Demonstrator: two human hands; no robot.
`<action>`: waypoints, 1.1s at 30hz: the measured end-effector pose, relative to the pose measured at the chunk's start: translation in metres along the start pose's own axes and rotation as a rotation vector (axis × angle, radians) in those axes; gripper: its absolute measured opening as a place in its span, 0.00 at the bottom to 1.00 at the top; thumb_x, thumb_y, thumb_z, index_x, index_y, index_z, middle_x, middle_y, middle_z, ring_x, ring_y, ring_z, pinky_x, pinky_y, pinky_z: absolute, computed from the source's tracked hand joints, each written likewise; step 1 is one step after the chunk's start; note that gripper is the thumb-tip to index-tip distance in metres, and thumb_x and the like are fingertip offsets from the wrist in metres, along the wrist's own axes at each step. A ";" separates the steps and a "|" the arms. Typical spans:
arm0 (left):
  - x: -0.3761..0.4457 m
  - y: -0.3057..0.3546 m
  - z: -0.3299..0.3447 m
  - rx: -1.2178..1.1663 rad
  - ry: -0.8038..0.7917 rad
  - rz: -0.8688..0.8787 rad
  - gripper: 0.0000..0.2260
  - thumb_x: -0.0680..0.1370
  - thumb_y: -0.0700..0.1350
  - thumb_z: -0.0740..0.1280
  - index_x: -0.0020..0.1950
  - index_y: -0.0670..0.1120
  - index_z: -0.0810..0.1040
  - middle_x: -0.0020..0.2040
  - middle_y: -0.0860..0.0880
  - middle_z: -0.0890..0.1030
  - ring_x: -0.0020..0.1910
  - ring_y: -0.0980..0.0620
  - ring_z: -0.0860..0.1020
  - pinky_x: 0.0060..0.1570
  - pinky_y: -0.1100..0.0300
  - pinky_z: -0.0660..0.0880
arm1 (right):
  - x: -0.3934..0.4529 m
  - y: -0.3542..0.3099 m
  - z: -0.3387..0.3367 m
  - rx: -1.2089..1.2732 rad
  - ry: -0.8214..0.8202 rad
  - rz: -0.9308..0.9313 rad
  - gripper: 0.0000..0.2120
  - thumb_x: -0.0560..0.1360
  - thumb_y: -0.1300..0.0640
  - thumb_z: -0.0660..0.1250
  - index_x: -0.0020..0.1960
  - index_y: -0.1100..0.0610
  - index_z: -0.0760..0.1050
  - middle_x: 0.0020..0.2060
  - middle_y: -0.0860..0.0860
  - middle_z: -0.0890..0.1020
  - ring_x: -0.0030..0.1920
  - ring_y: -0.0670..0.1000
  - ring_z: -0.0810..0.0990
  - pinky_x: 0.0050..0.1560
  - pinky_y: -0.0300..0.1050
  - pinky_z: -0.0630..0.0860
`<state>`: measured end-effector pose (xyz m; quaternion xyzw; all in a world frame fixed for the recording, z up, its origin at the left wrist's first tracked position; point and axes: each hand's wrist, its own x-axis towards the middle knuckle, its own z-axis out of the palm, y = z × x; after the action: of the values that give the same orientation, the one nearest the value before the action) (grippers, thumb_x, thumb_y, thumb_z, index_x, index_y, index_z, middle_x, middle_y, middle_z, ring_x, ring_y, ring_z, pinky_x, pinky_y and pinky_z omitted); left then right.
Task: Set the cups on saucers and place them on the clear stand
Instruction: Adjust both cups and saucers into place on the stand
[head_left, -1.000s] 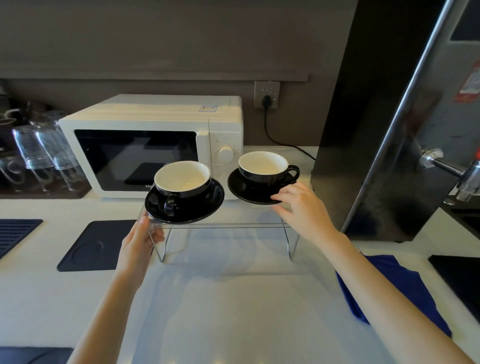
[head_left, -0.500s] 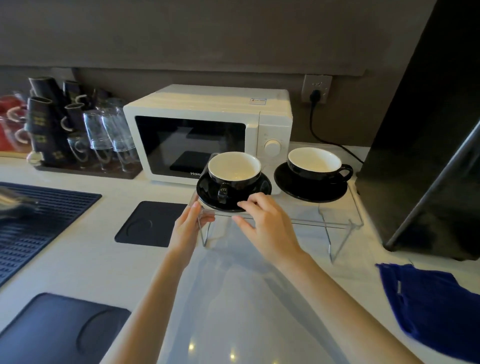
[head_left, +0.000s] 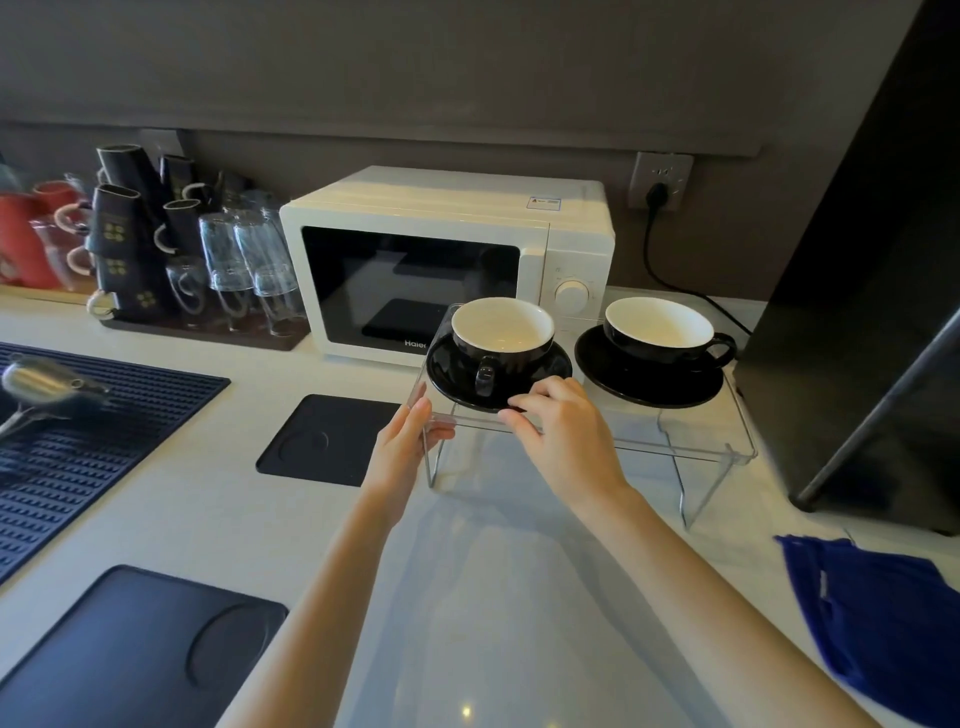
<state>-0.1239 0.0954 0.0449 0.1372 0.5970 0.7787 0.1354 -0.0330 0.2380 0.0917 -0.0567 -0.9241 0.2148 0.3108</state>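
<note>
Two black cups with white insides stand on black saucers on top of the clear stand (head_left: 691, 441). The left cup (head_left: 501, 332) sits on its saucer (head_left: 452, 371) with the handle facing me. Further right, the second cup (head_left: 662, 330) rests on its saucer (head_left: 623, 371), handle pointing right. My left hand (head_left: 410, 441) grips the stand's front left corner. My right hand (head_left: 558, 421) pinches the front rim of the left saucer with its fingertips.
A white microwave (head_left: 447, 260) stands right behind the stand. A tall black machine (head_left: 857, 286) rises at the right. Glasses and dark mugs (head_left: 156, 249) crowd a tray at the back left. Dark mats (head_left: 327, 441) lie on the white counter; a blue cloth (head_left: 878, 618) lies at the right.
My right hand left the right saucer and came over to the left saucer's front rim. My left hand stays at the stand's left corner. The view shifted left.
</note>
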 end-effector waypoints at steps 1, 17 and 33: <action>0.000 0.001 0.000 -0.001 0.003 -0.001 0.21 0.79 0.47 0.55 0.73 0.46 0.62 0.37 0.52 0.82 0.44 0.51 0.78 0.59 0.56 0.73 | 0.000 -0.002 -0.001 -0.017 0.011 -0.004 0.09 0.72 0.58 0.69 0.49 0.62 0.81 0.41 0.57 0.81 0.46 0.57 0.77 0.39 0.52 0.78; -0.006 0.003 0.001 0.065 -0.022 -0.039 0.13 0.79 0.49 0.57 0.61 0.50 0.75 0.50 0.50 0.81 0.54 0.51 0.76 0.55 0.56 0.72 | 0.031 -0.082 0.033 -0.545 -0.280 -0.144 0.13 0.77 0.66 0.58 0.60 0.65 0.71 0.55 0.63 0.75 0.51 0.59 0.81 0.48 0.47 0.79; 0.000 -0.002 0.002 0.046 -0.001 -0.013 0.21 0.80 0.48 0.54 0.73 0.47 0.61 0.43 0.45 0.80 0.46 0.50 0.78 0.63 0.52 0.70 | 0.020 -0.024 0.004 -0.307 -0.331 -0.235 0.06 0.75 0.66 0.62 0.40 0.65 0.75 0.35 0.55 0.69 0.37 0.63 0.78 0.32 0.49 0.70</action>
<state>-0.1231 0.0977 0.0435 0.1368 0.6156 0.7638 0.1376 -0.0506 0.2198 0.1102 0.0407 -0.9845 0.0408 0.1659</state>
